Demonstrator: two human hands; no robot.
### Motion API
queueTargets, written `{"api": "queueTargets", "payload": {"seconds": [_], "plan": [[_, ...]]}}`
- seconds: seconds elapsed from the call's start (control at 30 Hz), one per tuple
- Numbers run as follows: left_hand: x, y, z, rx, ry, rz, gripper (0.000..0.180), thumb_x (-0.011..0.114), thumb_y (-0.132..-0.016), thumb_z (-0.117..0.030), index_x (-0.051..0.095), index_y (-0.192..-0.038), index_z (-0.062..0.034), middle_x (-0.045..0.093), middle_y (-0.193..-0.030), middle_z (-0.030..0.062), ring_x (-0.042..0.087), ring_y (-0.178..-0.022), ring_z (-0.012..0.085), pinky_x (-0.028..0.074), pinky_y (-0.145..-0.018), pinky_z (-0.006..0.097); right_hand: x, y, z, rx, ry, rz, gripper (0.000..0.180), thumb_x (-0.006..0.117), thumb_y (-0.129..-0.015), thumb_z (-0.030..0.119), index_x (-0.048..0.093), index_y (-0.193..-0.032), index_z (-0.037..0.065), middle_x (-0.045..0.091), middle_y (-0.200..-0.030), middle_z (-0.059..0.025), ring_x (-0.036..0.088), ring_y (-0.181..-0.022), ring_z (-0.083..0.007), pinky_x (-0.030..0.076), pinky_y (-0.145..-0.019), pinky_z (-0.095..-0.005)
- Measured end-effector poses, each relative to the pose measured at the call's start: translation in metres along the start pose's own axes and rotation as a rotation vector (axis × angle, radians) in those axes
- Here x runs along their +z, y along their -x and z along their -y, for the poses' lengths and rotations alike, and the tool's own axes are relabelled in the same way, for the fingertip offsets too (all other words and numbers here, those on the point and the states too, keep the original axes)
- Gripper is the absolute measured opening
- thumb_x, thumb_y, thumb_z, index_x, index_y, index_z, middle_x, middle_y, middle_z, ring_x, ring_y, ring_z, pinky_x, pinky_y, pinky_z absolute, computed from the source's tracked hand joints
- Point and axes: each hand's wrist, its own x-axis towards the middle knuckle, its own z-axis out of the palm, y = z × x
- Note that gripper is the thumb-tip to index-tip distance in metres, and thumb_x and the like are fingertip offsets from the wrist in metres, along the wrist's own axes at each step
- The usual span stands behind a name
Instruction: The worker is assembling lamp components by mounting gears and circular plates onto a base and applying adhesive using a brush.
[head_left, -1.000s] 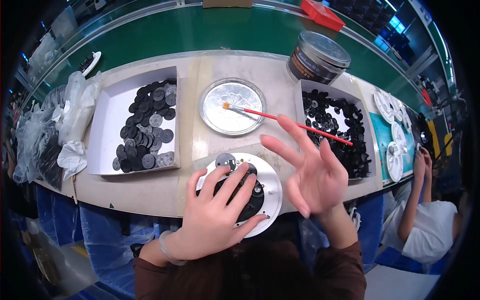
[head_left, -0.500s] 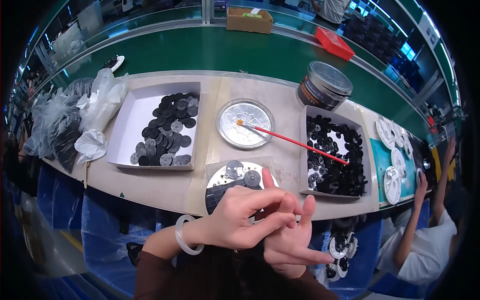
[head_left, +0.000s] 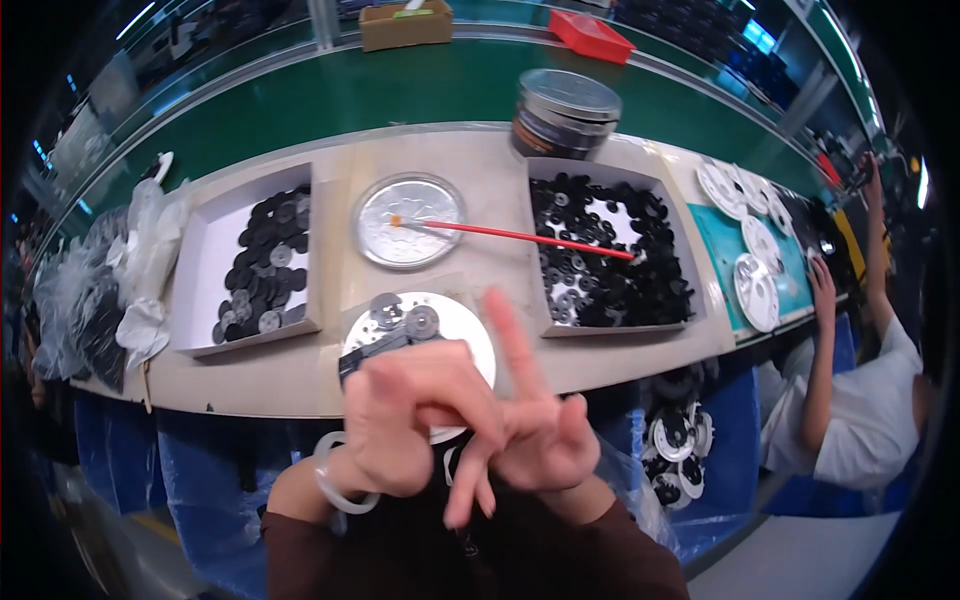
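My left hand (head_left: pixel 415 425), with a pale bracelet on its wrist, and my right hand (head_left: pixel 545 440) are raised close to the camera and crossed over each other, holding nothing. The left hand's fingers are curled over the right hand's fingers. One finger of the right hand sticks straight up and others hang down, spread. Behind the hands a white round plate (head_left: pixel 465 320) lies on the bench, carrying grey gear wheels (head_left: pixel 420 322) and a black part (head_left: pixel 372 352). The hands hide the plate's near half.
A silver dish (head_left: pixel 408 215) has a red stick (head_left: pixel 520 237) resting on it. Trays of black discs sit left (head_left: pixel 200 270) and right (head_left: pixel 690 270). Stacked round tins (head_left: pixel 565 110), plastic bags (head_left: pixel 140 270), white discs on a teal mat (head_left: pixel 755 250), a green conveyor (head_left: pixel 400 95). A co-worker (head_left: pixel 860 410) works at the right.
My hands have left the white plate, risen toward the camera and crossed over each other. The view has shifted, so the bench sits higher in the picture.
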Motion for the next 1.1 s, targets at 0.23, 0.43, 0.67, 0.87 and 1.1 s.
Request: {"api": "queueTargets", "payload": {"seconds": [0.23,0.43,0.67,0.87,1.1], "plan": [[-0.035,0.015,-0.01,-0.005,-0.496,-0.208,0.044,0.034,-0.093,-0.019,0.055,-0.059,0.0,0.053,-0.054,0.0058,0.044,-0.046,0.0111,0.034,-0.046,0.022,-0.087,0.008,0.136,-0.35,2.111,-0.727,0.035,0.057,-0.076,0.002,0.055,-0.111,0.005,0.061,-0.103,-0.0098,0.059,-0.088,-0.0192,0.043,-0.079,-0.0275],[-0.058,0.025,-0.004,0.03,-0.617,-0.208,0.048,0.035,-0.092,-0.016,0.053,-0.052,-0.0003,0.049,-0.048,0.005,0.042,-0.042,0.0097,0.032,-0.043,0.022,-0.135,0.012,0.194,0.351,2.223,-0.734,0.026,0.063,-0.07,0.005,0.065,-0.096,0.009,0.064,-0.086,-0.0099,0.058,-0.083,-0.0244,0.045,-0.076,-0.0318],[-0.054,0.02,0.001,-0.072,-0.703,-0.307,0.028,0.034,-0.09,-0.005,0.051,-0.069,0.002,0.051,-0.057,0.0052,0.049,-0.051,0.01,0.038,-0.049,0.021,-0.143,-0.002,0.177,0.476,2.222,-0.537,0.019,0.064,-0.069,0.007,0.066,-0.088,0.005,0.063,-0.083,-0.01,0.058,-0.076,-0.0205,0.046,-0.071,-0.0306],[-0.07,0.029,0.006,-0.007,-0.828,-0.207,0.037,0.036,-0.089,-0.009,0.051,-0.056,-0.0001,0.049,-0.05,0.0061,0.048,-0.044,0.0145,0.036,-0.045,0.024,-0.146,0.0,0.175,0.404,2.048,-0.558,0.015,0.067,-0.067,0.008,0.065,-0.081,0.003,0.06,-0.077,-0.0102,0.057,-0.069,-0.02,0.046,-0.065,-0.0297],[-0.068,0.029,0.004,-0.014,-0.747,-0.173,0.033,0.04,-0.087,-0.009,0.055,-0.058,-0.0012,0.052,-0.051,0.0056,0.049,-0.046,0.018,0.037,-0.048,0.027,-0.152,0.0,0.172,0.403,1.987,-0.708,0.01,0.065,-0.067,0.006,0.064,-0.076,0.001,0.061,-0.072,-0.0068,0.057,-0.067,-0.0146,0.046,-0.064,-0.0258]]}}
